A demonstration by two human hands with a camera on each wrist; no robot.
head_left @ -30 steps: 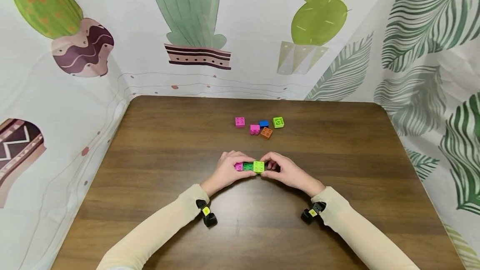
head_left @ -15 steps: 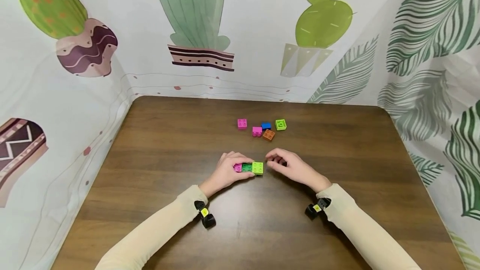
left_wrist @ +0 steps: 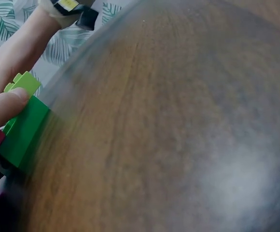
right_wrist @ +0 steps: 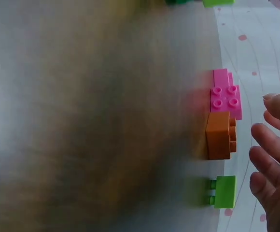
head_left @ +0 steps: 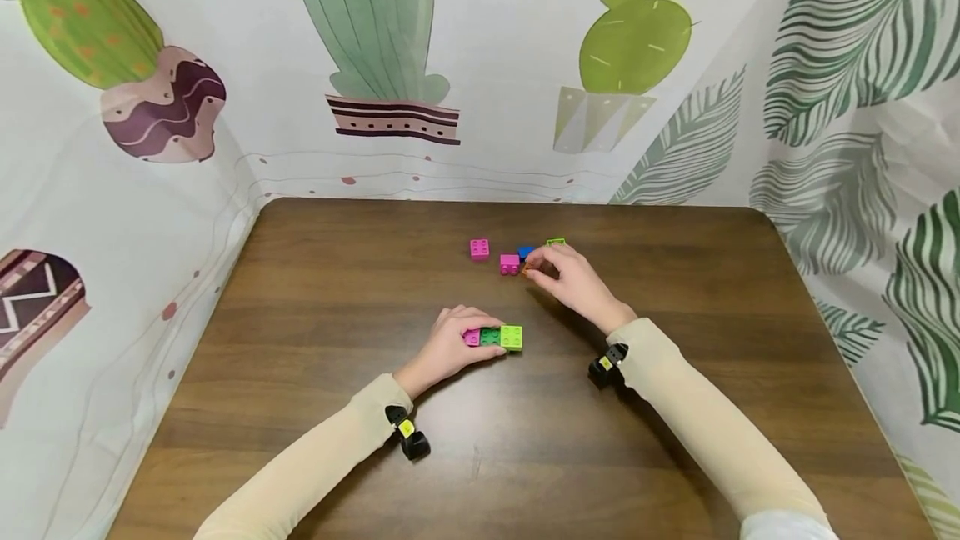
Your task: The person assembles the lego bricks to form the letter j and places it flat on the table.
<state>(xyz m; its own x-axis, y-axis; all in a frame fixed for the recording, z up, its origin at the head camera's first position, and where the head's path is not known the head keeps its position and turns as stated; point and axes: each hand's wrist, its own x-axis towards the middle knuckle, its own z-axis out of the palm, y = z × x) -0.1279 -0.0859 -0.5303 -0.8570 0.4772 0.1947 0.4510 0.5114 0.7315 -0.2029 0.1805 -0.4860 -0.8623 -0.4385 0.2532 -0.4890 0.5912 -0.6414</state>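
Note:
My left hand [head_left: 450, 342] grips a joined row of toy building bricks near the middle of the table. In it I see a pink brick [head_left: 472, 337], a dark green brick [head_left: 491, 337] and a lime brick [head_left: 512, 337] raised at the right end. The left wrist view shows the thumb pressed along the side of the row. Over the loose bricks at the back, my right hand [head_left: 572, 277] reaches with fingers slightly bent and partly covers an orange brick [head_left: 527, 270]. In the right wrist view, a gap separates the fingertips from this orange brick [right_wrist: 218, 135].
Close to the right hand lie a pink brick [head_left: 510, 264] on its side, a blue brick [head_left: 525, 253] and a partly hidden lime brick [head_left: 556, 242]. Another pink brick [head_left: 479, 249] sits farther left. A printed cloth [head_left: 510, 65] hangs behind the brown table [head_left: 337, 273].
My right hand has let go of the brick row and moved away to the loose bricks at the back. The left hand keeps its hold on the row.

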